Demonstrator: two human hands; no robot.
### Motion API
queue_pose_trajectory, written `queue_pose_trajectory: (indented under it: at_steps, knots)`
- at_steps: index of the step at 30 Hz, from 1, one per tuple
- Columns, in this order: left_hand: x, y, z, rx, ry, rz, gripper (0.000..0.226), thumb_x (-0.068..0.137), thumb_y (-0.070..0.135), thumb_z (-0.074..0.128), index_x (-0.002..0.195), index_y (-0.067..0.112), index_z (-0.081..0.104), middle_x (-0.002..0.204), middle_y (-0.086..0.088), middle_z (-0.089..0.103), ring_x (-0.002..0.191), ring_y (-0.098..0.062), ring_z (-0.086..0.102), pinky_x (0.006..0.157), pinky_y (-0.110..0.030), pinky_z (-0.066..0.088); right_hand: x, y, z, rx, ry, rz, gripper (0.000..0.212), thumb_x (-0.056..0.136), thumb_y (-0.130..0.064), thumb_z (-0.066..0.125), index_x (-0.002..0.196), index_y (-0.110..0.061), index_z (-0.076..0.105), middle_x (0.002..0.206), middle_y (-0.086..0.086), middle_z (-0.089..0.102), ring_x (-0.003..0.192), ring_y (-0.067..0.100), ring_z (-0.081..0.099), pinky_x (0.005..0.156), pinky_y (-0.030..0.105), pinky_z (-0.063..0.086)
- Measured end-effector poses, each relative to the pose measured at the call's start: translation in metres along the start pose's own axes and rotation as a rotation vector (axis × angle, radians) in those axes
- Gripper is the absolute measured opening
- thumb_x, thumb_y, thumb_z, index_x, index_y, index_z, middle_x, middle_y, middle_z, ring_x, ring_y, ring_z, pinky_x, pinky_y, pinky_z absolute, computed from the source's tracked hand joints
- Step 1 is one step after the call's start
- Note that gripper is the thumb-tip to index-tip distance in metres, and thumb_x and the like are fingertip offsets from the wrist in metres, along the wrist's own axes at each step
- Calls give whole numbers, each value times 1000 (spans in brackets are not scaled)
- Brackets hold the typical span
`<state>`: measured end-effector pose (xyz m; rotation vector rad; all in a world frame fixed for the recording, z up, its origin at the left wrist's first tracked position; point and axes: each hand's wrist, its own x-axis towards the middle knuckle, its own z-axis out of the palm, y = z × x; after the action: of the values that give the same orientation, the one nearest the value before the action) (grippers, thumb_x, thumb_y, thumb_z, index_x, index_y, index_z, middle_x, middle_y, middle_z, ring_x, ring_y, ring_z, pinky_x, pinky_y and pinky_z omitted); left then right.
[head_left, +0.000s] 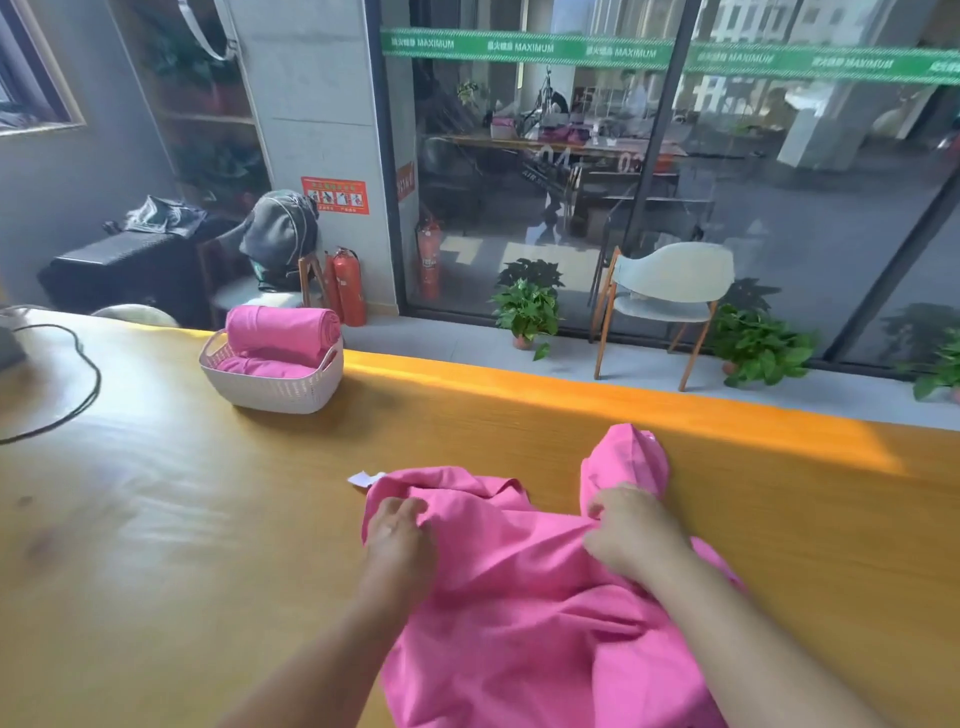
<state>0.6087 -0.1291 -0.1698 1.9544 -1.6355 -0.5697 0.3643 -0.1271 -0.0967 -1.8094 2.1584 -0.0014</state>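
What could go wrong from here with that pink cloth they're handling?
1. The pink cloth is bunched up between the left hand and the right hand, so wrinkles may get pressed into whatever fold comes next.
2. Its raised far end sits close to the far edge of the table; a forward push might send it over.

pink cloth: near end cut off by the bottom edge.
left hand: fingers blurred; pinching or pressing, cannot tell.
right hand: fingertips buried in the bunched fold it grips.
white tag: partly under the cloth; print unreadable.
cable: runs off the left edge.
basket: lower pink roll mostly covered.
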Motion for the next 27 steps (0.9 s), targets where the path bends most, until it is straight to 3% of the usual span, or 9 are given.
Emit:
queue_pose_trajectory:
  at_steps: [2, 4, 8, 12, 18, 20, 23, 24, 27]
  knots:
    - [9, 12, 19, 5, -60, -2, 35, 101, 26, 45, 129, 9, 56, 128, -11, 54, 120, -28, 48, 100, -32, 33, 20, 1, 9, 232, 17, 18, 23, 81, -25, 60, 100, -29, 73, 119, 0, 66, 107, 20, 60, 90, 28, 47]
    - [14, 16, 37, 116, -193, -23, 62, 97, 47, 46, 148, 14, 33, 147, -11, 39, 136, -28, 34, 111, -35, 24, 41, 6, 18, 450, 121, 99, 20, 86, -29, 62, 102, -22, 71, 121, 8, 64, 112, 24, 57, 96, 29, 43]
    - [21, 2, 50, 407, -381, -11, 108, 78, 79, 47, 156, 26, -6, 162, -11, -11, 149, -32, -11, 120, -45, -1, 67, 16, 32, 358, 55, 382, 88, 86, -57, 62, 154, -14, 24, 154, 15, 34, 138, 33, 39, 108, 41, 37]
    - [56, -28, 41, 497, -474, 110, 124, 62, 91, 48, 154, 34, -13, 160, -6, -25, 146, -28, -24, 119, -47, -11, 89, 30, 33, 260, -22, 476, 48, 89, -34, 63, 131, -12, 55, 131, 15, 60, 114, 35, 61, 88, 38, 50]
    - [136, -68, 0, 643, -522, 169, 146, 25, 107, 23, 152, 43, -12, 161, 7, -20, 148, -24, -20, 118, -55, -7, 78, 82, -21, 343, 461, 685, 48, 88, -36, 60, 125, -10, 47, 131, 23, 57, 117, 44, 56, 94, 48, 44]
    - [156, -72, -8, 702, -551, 208, 144, 30, 107, 33, 152, 43, -10, 161, 9, -19, 149, -26, -17, 118, -57, -4, 74, 85, -24, 211, 367, 703, 52, 87, -38, 62, 128, -11, 46, 133, 20, 57, 119, 40, 58, 92, 44, 45]
    - [177, -62, -11, 788, -604, 237, 130, 52, 87, 60, 154, 37, -3, 162, 4, -12, 149, -28, -10, 118, -58, 2, 79, 71, -10, -106, -26, 792, 60, 89, -41, 61, 142, -16, 45, 146, 8, 49, 126, 25, 56, 91, 33, 46]
    - [182, -52, -12, 800, -612, 231, 120, 59, 77, 65, 155, 34, 7, 163, 1, -3, 150, -28, -2, 118, -57, 6, 82, 63, -5, -164, -56, 788, 61, 89, -40, 60, 143, -16, 45, 147, 7, 46, 125, 23, 56, 90, 31, 46]
    - [191, -17, -5, 636, -417, 248, 51, 83, 37, 58, 133, 25, 55, 144, -5, 43, 132, -27, 40, 111, -49, 33, 93, 33, 6, -226, 187, 594, 40, 92, -22, 52, 132, -18, 47, 134, 7, 43, 118, 24, 57, 88, 33, 47]
